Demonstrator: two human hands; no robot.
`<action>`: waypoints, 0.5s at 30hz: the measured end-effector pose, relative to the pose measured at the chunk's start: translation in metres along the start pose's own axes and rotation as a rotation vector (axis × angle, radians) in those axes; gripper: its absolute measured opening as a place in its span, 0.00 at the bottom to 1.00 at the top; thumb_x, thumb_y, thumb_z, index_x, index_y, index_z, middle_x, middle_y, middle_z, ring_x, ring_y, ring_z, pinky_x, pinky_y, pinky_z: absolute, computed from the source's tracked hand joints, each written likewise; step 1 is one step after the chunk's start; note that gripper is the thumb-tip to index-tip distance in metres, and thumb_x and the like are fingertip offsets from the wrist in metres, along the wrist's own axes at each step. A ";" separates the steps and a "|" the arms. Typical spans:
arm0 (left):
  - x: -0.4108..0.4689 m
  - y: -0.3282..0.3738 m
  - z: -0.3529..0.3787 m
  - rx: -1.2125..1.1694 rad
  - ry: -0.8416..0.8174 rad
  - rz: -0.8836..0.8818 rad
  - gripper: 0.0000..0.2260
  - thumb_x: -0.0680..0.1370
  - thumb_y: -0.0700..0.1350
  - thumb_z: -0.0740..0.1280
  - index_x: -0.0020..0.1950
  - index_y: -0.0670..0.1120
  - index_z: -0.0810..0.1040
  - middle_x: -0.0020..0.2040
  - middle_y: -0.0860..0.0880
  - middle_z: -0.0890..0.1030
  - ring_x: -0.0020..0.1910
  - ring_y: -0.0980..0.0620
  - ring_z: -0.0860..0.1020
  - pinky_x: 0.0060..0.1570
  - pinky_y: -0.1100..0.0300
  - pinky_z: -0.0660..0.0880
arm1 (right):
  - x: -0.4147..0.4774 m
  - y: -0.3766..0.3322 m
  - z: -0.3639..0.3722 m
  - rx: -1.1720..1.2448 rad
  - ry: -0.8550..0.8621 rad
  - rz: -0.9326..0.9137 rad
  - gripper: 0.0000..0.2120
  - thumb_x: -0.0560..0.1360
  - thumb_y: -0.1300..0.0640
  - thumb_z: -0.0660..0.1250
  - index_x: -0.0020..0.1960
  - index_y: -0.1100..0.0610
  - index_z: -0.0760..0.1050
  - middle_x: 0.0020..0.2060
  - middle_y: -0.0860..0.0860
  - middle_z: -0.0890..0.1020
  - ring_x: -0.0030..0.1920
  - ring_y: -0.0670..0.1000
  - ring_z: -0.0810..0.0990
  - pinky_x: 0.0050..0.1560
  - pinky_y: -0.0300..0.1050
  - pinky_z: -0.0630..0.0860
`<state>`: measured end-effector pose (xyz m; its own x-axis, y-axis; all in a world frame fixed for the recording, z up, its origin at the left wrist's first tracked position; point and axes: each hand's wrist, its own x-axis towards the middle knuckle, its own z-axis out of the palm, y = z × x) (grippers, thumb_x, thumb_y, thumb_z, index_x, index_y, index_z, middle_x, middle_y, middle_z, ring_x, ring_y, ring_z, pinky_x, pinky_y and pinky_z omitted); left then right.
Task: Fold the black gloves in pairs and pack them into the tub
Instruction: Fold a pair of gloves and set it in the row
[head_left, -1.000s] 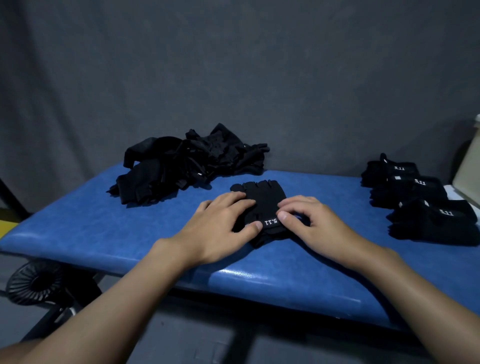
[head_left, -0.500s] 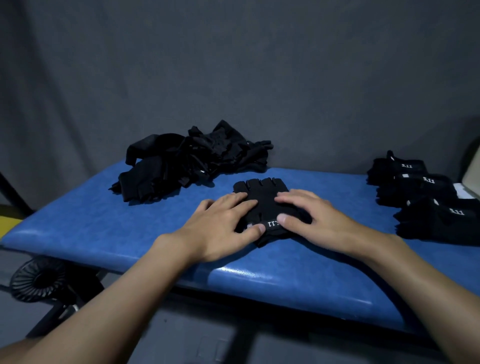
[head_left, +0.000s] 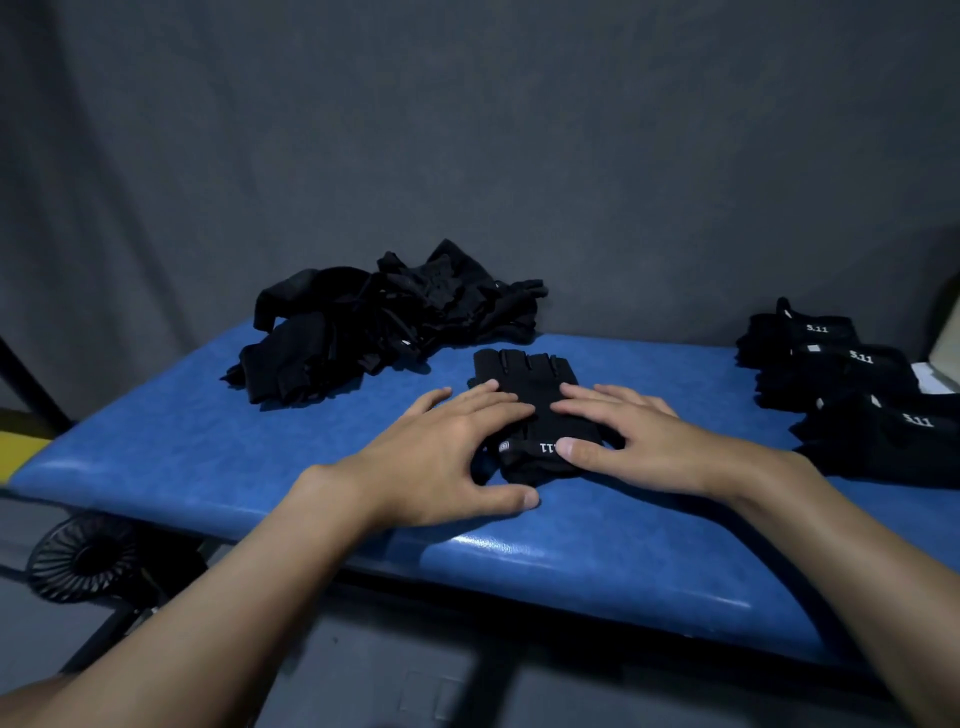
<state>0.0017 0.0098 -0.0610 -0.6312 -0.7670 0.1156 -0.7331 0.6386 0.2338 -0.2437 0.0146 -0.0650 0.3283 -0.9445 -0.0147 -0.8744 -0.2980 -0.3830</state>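
Observation:
A black fingerless glove pair (head_left: 530, 379) with white lettering lies flat in the middle of the blue padded bench (head_left: 208, 447). My left hand (head_left: 447, 452) lies on its left side with straight fingers, thumb on the bench. My right hand (head_left: 634, 441) presses flat on its right side, thumb over the lettered cuff. A loose heap of black gloves (head_left: 374, 322) sits at the back left. Three folded glove pairs (head_left: 852, 379) lie in a row at the right. A pale tub edge (head_left: 948, 343) shows at the far right.
A grey cloth backdrop hangs behind the bench. A small black fan (head_left: 83, 556) stands on the floor under the bench's left end. Bare blue padding stretches along the front edge and at the left.
My left thumb has slid off the cuff down onto the bench. My right hand has spread flatter over the glove. The view shifted slightly, with the folded pairs nearer the right edge.

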 end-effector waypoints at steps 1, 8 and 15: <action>0.000 -0.001 0.000 -0.021 0.011 0.010 0.40 0.70 0.71 0.65 0.78 0.58 0.60 0.78 0.60 0.61 0.78 0.64 0.49 0.78 0.52 0.49 | -0.001 0.000 0.001 0.000 0.011 -0.008 0.29 0.75 0.33 0.58 0.75 0.39 0.62 0.77 0.37 0.55 0.77 0.43 0.49 0.75 0.46 0.44; -0.001 -0.004 0.001 -0.013 -0.003 0.005 0.38 0.71 0.73 0.51 0.78 0.58 0.62 0.78 0.56 0.64 0.78 0.59 0.54 0.76 0.52 0.57 | -0.011 -0.006 -0.005 0.281 0.150 -0.194 0.22 0.72 0.44 0.71 0.65 0.41 0.75 0.70 0.40 0.70 0.73 0.37 0.61 0.73 0.36 0.58; 0.000 -0.001 0.002 -0.002 -0.018 -0.017 0.36 0.73 0.71 0.48 0.78 0.56 0.61 0.78 0.55 0.63 0.79 0.58 0.53 0.76 0.50 0.57 | -0.017 0.003 -0.004 0.309 0.068 -0.211 0.22 0.72 0.59 0.75 0.62 0.43 0.78 0.63 0.36 0.75 0.65 0.29 0.68 0.63 0.22 0.60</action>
<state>0.0018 0.0089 -0.0628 -0.6228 -0.7767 0.0944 -0.7436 0.6251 0.2373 -0.2538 0.0295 -0.0624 0.4561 -0.8770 0.1510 -0.6381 -0.4406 -0.6315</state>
